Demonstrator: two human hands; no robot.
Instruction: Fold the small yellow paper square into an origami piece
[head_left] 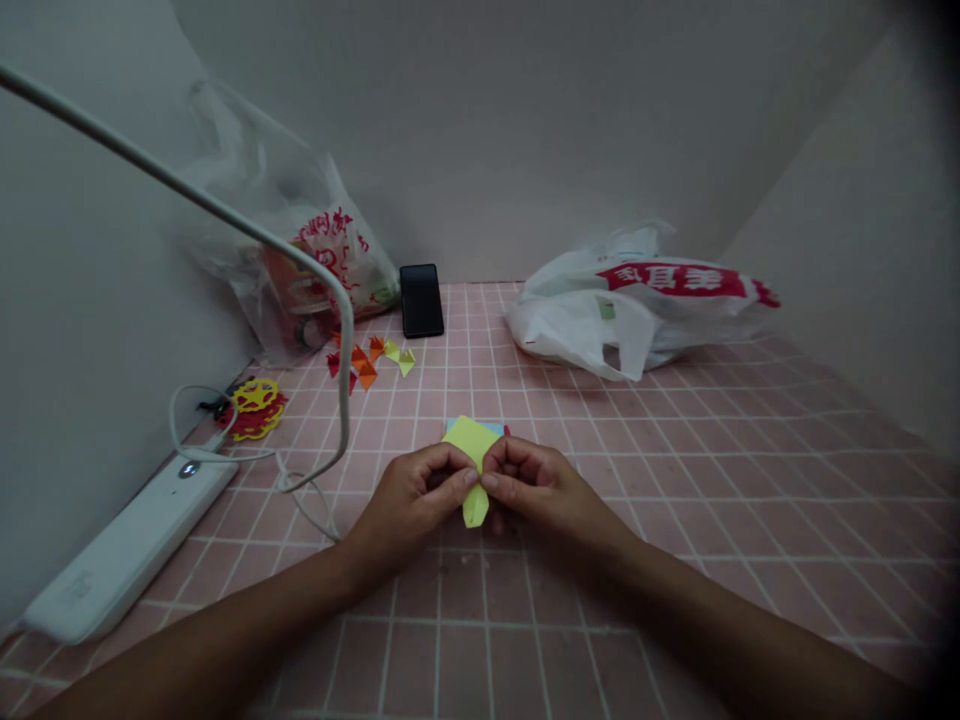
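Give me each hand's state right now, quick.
Left hand: closed, pinching the yellow paper piece at its left side.
Right hand: closed, pinching the same paper from the right.

paper point(472, 440) yellow | table point(675, 480) pink grid | phone point(421, 300) black

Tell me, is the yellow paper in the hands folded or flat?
Folded: the yellow paper narrows to a creased strip pinched between left hand and right hand.

A small yellow paper point(474, 470), partly folded and creased down its middle, sits pinched between both thumbs and forefingers just above the pink tiled tabletop point(675, 480), over other coloured sheets point(495, 428).
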